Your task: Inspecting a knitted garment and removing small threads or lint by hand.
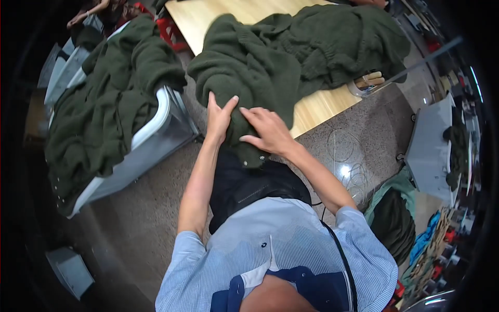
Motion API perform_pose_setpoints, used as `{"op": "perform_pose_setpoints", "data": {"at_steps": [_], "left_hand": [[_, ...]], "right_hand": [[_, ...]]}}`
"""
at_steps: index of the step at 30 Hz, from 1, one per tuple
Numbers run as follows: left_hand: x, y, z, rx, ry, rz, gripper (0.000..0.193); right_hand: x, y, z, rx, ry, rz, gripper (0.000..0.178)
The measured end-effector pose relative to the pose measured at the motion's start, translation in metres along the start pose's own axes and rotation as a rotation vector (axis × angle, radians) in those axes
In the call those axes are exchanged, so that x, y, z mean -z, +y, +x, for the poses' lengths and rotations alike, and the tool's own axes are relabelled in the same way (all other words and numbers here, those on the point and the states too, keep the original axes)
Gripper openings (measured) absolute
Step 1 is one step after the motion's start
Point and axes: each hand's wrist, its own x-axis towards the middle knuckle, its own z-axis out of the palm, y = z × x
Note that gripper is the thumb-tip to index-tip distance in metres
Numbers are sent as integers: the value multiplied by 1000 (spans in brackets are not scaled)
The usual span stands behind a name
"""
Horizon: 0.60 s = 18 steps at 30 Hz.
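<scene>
Nothing in your view can be read as text, label, number or sign; the faint pale line of small marks (253,194) across the black cloth (234,177) at your lap is too tiny to make out.

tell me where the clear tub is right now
In the head view, the clear tub sits at the near edge of the table, beside the green cloth, above and right of the right hand.

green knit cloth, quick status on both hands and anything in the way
Left hand and right hand on green knit cloth. Cloth rumpled, overhanging table edge. Clear container right of hands; nothing visibly blocking them.
</scene>
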Motion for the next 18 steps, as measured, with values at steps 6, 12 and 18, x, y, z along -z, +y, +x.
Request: {"op": "perform_pose_setpoints", "data": {"at_steps": [6, 12, 18], "left_hand": [[12, 6, 17, 139, -45, -372, 65], [-46, 0, 68, 43, -97, -583, 58], [-4, 56, 133, 342, -144, -505, 48]], "right_hand": [[43, 51, -57, -331, 334, -158, 60], [19, 39, -37, -634, 150, 56, 91], [115, 80, -16, -756, 454, 761, 44]]}}
